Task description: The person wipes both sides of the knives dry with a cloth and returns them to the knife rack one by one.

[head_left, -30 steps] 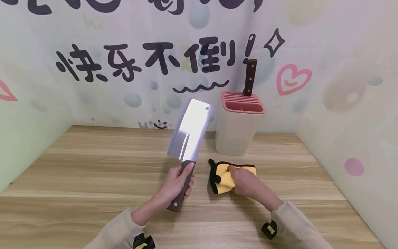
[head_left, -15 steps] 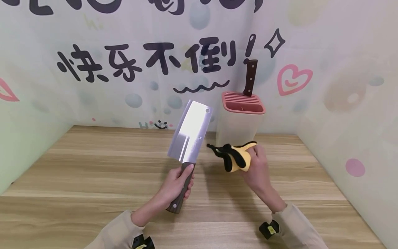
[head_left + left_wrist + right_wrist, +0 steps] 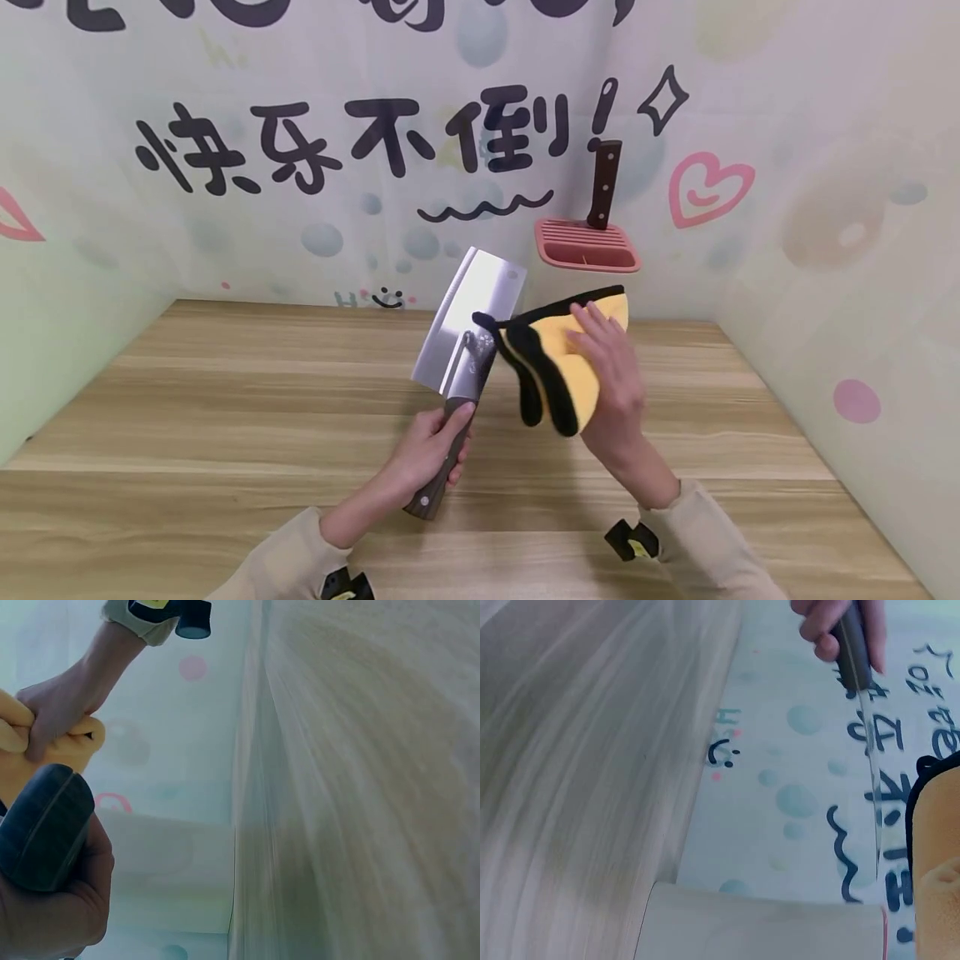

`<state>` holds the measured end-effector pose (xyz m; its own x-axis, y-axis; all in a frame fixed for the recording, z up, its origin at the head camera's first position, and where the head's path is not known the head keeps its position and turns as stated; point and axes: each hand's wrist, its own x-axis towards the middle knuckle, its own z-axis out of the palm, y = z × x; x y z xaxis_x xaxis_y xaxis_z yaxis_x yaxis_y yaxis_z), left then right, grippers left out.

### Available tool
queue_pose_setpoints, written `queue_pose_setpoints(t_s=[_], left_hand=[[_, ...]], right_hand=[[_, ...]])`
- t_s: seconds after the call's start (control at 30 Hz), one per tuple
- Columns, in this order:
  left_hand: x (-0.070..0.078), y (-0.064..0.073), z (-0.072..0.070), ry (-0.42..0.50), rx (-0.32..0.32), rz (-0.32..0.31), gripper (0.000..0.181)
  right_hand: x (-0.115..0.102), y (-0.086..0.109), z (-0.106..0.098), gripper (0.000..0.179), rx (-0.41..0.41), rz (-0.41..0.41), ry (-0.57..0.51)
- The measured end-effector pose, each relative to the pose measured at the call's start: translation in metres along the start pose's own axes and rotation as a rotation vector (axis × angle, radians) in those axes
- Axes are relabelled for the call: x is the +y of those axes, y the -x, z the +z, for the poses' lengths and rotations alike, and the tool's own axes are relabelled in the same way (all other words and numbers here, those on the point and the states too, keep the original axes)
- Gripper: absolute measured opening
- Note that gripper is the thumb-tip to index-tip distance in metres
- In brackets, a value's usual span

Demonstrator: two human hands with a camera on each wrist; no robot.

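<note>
My left hand [image 3: 429, 450] grips the dark handle [image 3: 442, 467] of a cleaver. Its broad shiny blade [image 3: 457, 321] points up and away, raised over the table. My right hand [image 3: 617, 387] holds a folded yellow cloth [image 3: 573, 367] with black edging, its fingers lying over the cloth's right side. A black corner of the cloth overlaps the blade's right edge in the head view. From the right wrist the blade [image 3: 874, 772] shows edge-on, apart from the cloth [image 3: 936, 840]. The handle's butt [image 3: 49, 825] fills the near left of the left wrist view.
Behind the cloth stands a white knife holder [image 3: 765, 922] with a pink slotted top [image 3: 588, 246]. A brown-handled knife [image 3: 604, 183] is upright in it. The wood-grain table [image 3: 225, 417] meets a printed back wall [image 3: 322, 267] and side walls.
My right hand has lifted the cloth off the table and brought it up and left to the blade, the cloth spreading out. The cleaver has tilted slightly to the right.
</note>
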<state>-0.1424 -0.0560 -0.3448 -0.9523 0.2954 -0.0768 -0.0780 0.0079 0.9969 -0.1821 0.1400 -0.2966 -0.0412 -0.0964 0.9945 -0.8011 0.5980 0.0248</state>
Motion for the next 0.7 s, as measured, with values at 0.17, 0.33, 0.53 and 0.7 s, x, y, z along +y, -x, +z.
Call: queue_pose_setpoints(t_s=[0.17, 0.33, 0.53, 0.7], left_hand=[[-0.001, 0.000, 0.001, -0.022, -0.028, 0.012, 0.045], [-0.001, 0.000, 0.002, -0.054, -0.071, 0.034, 0.034], [0.000, 0.002, 0.000, -0.123, -0.113, 0.060, 0.028], [0.000, 0.002, -0.001, -0.152, -0.123, 0.056, 0.027]], right_hand=[[-0.011, 0.004, 0.007, 0.022, -0.145, -0.214, 0.110], [-0.015, 0.011, 0.006, 0.033, -0.448, -0.308, 0.228], [-0.017, 0.010, 0.000, 0.050, -0.799, -0.373, 0.256], [-0.020, 0.006, -0.004, 0.070, -0.913, -0.424, 0.257]])
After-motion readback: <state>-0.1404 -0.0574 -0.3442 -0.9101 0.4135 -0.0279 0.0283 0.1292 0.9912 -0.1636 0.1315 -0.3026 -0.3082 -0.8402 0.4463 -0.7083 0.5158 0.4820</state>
